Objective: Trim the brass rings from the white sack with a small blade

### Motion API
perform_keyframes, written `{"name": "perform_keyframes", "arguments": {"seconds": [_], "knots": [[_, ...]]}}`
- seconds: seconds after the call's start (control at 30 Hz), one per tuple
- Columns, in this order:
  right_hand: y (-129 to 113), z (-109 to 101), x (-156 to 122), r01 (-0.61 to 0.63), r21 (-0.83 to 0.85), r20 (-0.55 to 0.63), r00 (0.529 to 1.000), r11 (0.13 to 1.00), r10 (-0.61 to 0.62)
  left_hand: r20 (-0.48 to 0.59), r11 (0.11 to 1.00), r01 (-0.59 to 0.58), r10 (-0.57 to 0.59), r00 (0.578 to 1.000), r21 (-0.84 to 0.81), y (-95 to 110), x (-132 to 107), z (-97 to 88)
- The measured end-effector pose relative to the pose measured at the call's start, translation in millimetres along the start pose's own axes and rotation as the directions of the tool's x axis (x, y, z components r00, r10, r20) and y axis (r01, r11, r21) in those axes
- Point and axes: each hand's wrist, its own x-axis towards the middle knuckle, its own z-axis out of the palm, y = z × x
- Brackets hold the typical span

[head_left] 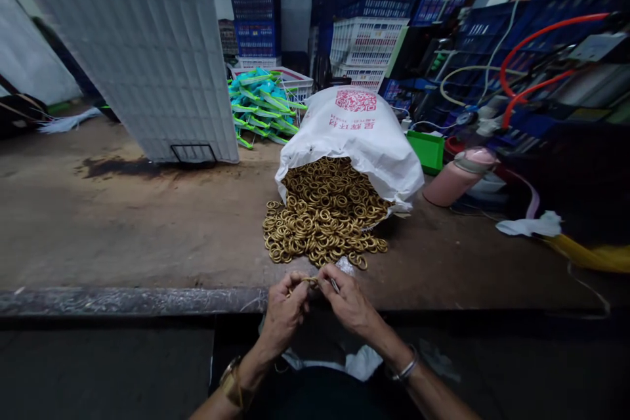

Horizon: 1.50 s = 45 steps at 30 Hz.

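Just over the table's front edge, my left hand pinches a brass-coloured ring between thumb and fingers. Fingertips of my right hand meet it from the other side. A slim grey metal piece shows in the right hand's closed grip; its full shape is hidden. Right beyond my hands lies a heap of matching rings, spilling from the mouth of a white woven sack with red print.
Left of the sack are a tall ribbed white panel and bright green and blue plastic pieces. At right stand a green tray and a pink bottle. Stacked blue crates rise behind.
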Motion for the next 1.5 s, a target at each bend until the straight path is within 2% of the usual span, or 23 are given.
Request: {"name": "perform_keyframes", "arguments": {"seconds": [0.1,0.2,0.27,0.37,0.47,0.6,0.77,0.83,0.97,1.1,1.17,1.27,1.37,1.5], "knots": [[2,7,2,-0.038,0.062,-0.003,0.999,0.997,0.038,-0.077,0.994,-0.084,0.090,0.993,0.072,4,1,0.2],[5,11,5,-0.104,0.155,0.008,0.995,0.982,0.104,-0.088,0.970,-0.169,0.186,0.979,0.173,6,4,-1.2],[7,11,7,-0.156,0.190,-0.026,0.986,0.969,0.164,-0.098,0.963,-0.191,0.212,0.972,0.192,6,8,-4.2],[10,8,12,-0.211,0.182,-0.157,0.958,0.961,0.240,-0.163,0.989,-0.090,0.109,0.981,0.116,6,17,-10.5],[12,5,14,-0.162,0.157,-0.218,0.956,0.974,0.194,-0.164,0.997,-0.028,0.039,0.986,0.069,10,23,-14.9],[14,8,15,-0.068,0.147,-0.163,0.982,0.987,0.092,-0.156,0.989,-0.107,0.123,0.980,0.104,21,20,-12.6],[10,12,13,-0.073,0.190,-0.062,0.994,0.979,0.086,-0.045,0.996,-0.043,0.047,0.998,0.073,25,12,-4.5],[8,13,12,-0.090,0.213,-0.039,0.994,0.973,0.101,-0.042,0.996,-0.050,0.053,0.998,0.070,23,12,-3.2],[6,17,12,-0.193,0.327,0.014,0.980,0.925,0.199,-0.050,0.993,-0.098,0.101,0.994,0.059,18,11,-2.9],[4,22,10,-0.401,0.477,0.155,0.914,0.782,0.375,-0.028,0.993,-0.110,0.111,0.993,0.032,14,7,-1.4],[2,23,8,-0.444,0.524,0.202,0.894,0.726,0.401,-0.009,0.995,-0.096,0.096,0.995,0.022,12,5,-0.5],[0,23,8,-0.385,0.524,0.117,0.916,0.760,0.384,0.029,0.997,-0.077,0.077,0.997,0.020,11,4,-0.9],[2,23,10,-0.304,0.488,0.011,0.940,0.818,0.342,0.042,0.990,-0.113,0.110,0.993,0.081,10,4,-2.8],[6,24,11,-0.265,0.467,-0.010,0.953,0.844,0.304,0.081,0.979,-0.141,0.131,0.988,0.145,7,3,-4.4]]}}
